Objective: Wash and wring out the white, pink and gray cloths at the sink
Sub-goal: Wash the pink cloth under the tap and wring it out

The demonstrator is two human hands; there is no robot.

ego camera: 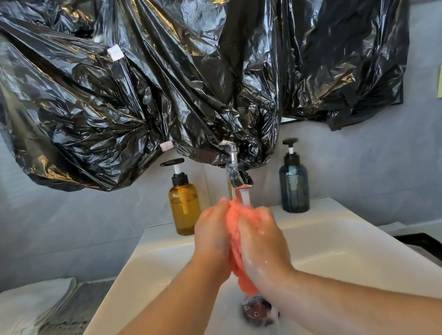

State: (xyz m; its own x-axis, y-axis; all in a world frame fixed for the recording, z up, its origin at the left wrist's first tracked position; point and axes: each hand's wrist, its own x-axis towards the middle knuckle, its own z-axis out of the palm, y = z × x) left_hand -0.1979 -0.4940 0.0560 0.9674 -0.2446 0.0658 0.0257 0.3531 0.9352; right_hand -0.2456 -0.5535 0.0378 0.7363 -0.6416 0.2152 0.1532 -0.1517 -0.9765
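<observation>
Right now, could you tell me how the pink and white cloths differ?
The pink cloth is bunched up, gripped by the left hand and right hand under the running tap; the white cloth lies folded flat, untouched, left of the sink. The pink cloth is wet; the white cloth's wetness is unclear.

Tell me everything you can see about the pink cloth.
The pink cloth is salmon-coloured, soft and terry-like, looks wet, and is bunched into an upright roll. The left hand and right hand grip it from either side. Its top sits under water running from the tap; its tail hangs in the sink, above the drain.
</observation>
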